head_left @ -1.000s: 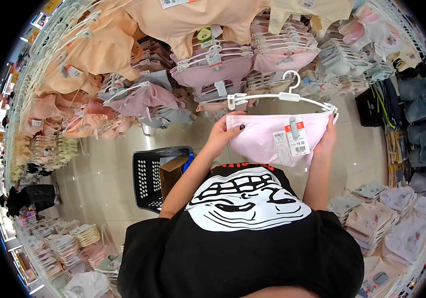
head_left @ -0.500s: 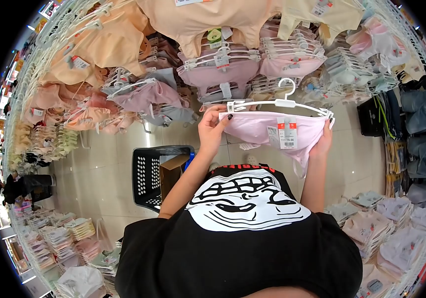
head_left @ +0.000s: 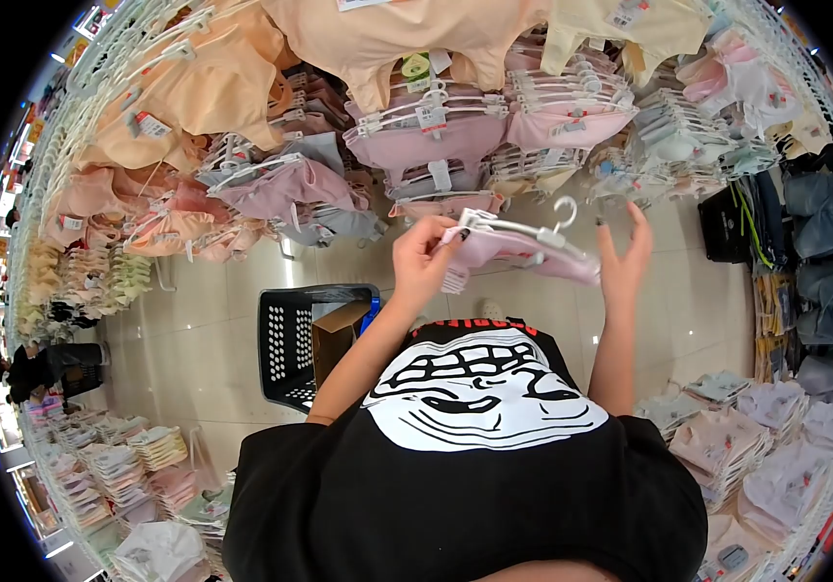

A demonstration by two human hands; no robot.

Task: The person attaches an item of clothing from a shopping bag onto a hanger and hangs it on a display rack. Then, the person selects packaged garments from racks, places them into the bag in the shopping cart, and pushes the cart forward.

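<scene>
Shop aisle; pale, glossy tiled floor (head_left: 208, 388). Far side: racked garments (head_left: 426, 141), soft pastel cloth in curved shapes. Rigid black basket (head_left: 285, 344), wall perforated with round holes, stands on floor. Garment (head_left: 482, 249): smooth pink cloth, seen nearly edge-on, between the hands above floor, on slim white hanger (head_left: 525, 231) with curved hook, tilted. Left hand (head_left: 418, 260): thumb and fingers pinching garment at hanger's left end. Right hand (head_left: 625, 267): fingers spread, just beside garment's right end; contact cannot be told.

Cloth garment (head_left: 484, 248), smooth plastic hanger (head_left: 549, 236), glossy floor (head_left: 212, 339), matt cloth shirt (head_left: 474, 504), plastic basket (head_left: 280, 299)
</scene>
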